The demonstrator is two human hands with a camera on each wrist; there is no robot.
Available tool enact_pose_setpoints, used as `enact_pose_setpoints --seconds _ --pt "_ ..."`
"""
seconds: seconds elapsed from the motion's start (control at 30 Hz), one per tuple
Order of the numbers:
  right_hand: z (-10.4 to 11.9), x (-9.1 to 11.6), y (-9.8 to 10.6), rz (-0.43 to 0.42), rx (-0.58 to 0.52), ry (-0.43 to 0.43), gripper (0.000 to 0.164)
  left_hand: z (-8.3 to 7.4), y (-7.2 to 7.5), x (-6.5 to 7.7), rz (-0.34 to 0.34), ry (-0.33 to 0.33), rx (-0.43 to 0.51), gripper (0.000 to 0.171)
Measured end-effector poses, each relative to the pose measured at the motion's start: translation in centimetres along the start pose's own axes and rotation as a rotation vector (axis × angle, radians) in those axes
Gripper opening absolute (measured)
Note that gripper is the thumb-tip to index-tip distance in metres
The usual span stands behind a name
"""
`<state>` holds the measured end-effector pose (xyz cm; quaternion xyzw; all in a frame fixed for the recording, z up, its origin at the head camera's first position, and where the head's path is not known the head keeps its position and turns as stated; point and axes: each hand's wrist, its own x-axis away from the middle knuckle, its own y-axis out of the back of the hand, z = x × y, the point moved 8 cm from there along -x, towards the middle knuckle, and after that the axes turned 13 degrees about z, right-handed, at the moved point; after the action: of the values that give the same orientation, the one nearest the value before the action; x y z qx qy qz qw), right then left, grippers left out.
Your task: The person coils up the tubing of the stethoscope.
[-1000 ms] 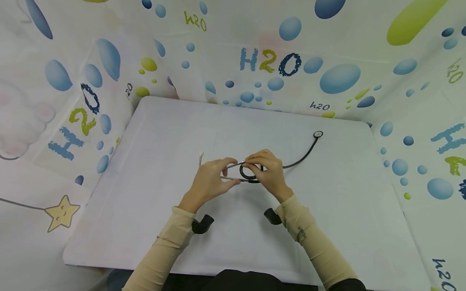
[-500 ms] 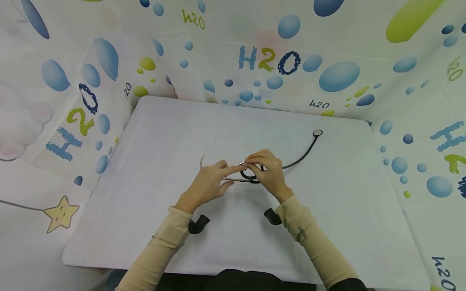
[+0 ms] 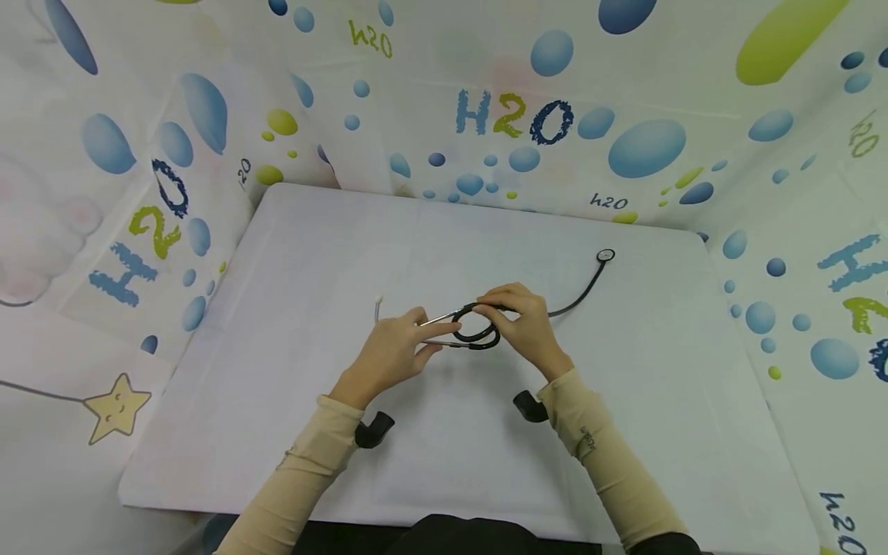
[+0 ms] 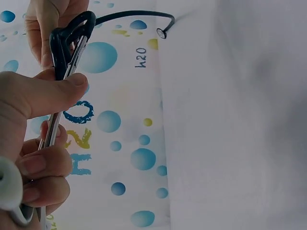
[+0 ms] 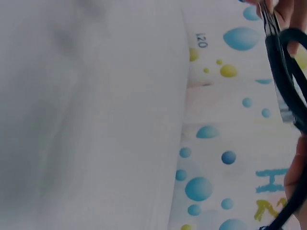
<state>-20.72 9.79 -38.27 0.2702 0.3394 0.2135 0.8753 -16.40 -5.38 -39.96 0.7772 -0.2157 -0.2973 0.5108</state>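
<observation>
A black stethoscope (image 3: 479,345) is held between both hands above the white table. My left hand (image 3: 388,351) grips its metal ear tubes, with curled fingers around them and the thumb against them in the left wrist view. One white ear tip (image 4: 9,184) shows large at that view's left edge. My right hand (image 3: 523,327) pinches the black tubing (image 5: 283,72) between thumb and fingers, to the right of a loop in it. From there the tubing runs right to the round chest piece (image 3: 606,255), toward the table's far right. The right wrist view shows only part of the right hand (image 5: 296,177).
The white table (image 3: 347,239) has rounded corners. Behind it and at its sides hangs a white curtain (image 3: 416,92) printed with drops and H2O lettering. Black wrist mounts (image 3: 375,429) sit beside both sleeves.
My right hand has shifted slightly right along the tubing, so more of the loop shows. The left hand has moved a little left and its fingers have shifted on the ear tubes.
</observation>
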Motion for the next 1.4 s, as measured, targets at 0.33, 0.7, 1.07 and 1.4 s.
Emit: enact_pose_setpoints --seconds 0.33,0.7,1.07,1.4 --pt "1.3 -0.6 1.9 0.052 -0.032 -0.075 0.013 -0.3 0.5 0.4 -0.062 -0.055 -0.001 0.038" --pt "0.9 -0.5 1.6 -0.001 -0.014 -0.089 0.013 -0.3 0.7 0.6 -0.089 -0.068 0.016 0.037" --pt "0.6 -0.6 1.3 -0.051 -0.007 -0.106 0.009 -0.4 0.9 0.6 -0.119 -0.069 0.047 0.036" --pt "-0.3 0.8 0.3 -0.052 -0.052 -0.194 0.017 1.1 1.2 0.8 -0.160 0.018 0.097 0.037"
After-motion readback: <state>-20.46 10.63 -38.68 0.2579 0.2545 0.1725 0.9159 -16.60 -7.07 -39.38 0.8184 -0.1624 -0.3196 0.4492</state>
